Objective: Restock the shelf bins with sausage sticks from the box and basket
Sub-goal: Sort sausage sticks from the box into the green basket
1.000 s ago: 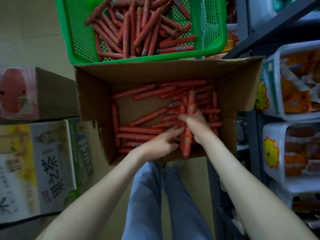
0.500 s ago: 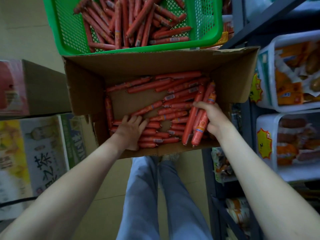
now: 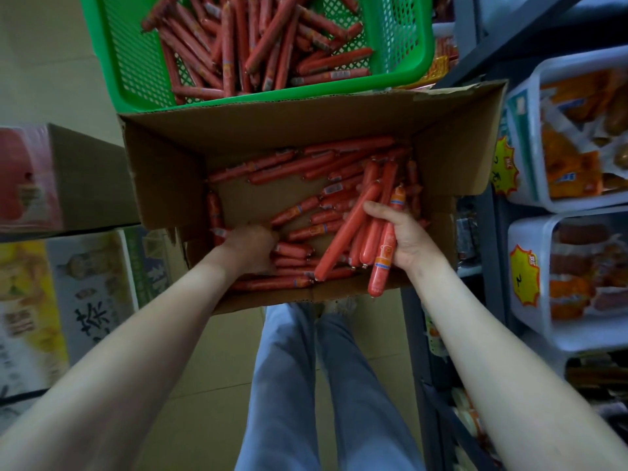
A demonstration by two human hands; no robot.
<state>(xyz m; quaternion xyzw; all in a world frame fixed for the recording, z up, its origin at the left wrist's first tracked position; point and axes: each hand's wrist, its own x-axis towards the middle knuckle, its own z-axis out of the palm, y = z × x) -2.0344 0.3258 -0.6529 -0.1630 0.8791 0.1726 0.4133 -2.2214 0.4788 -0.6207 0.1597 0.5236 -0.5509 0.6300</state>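
Clearly your right hand (image 3: 404, 239) clamps a bundle of sticks (image 3: 346, 232) over the box (image 3: 306, 120); they seem light, firm, slick-skinned, so grip mid-length. Your left hand (image 3: 251, 246) curls among loose ones, perhaps gripping some.

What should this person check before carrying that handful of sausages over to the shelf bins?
1. Right hand grips its sausage sticks: ok, fingers curl round several.
2. Handful lies neat: not ok, the sticks fan out and one reaches over the near edge of the box.
3. Left hand has a hold: cannot tell, it is blurred, down among the loose sticks.
4. Room in the lower bin: cannot tell, its contents are blurred.
5. Stock left in the basket: ok, many sticks.
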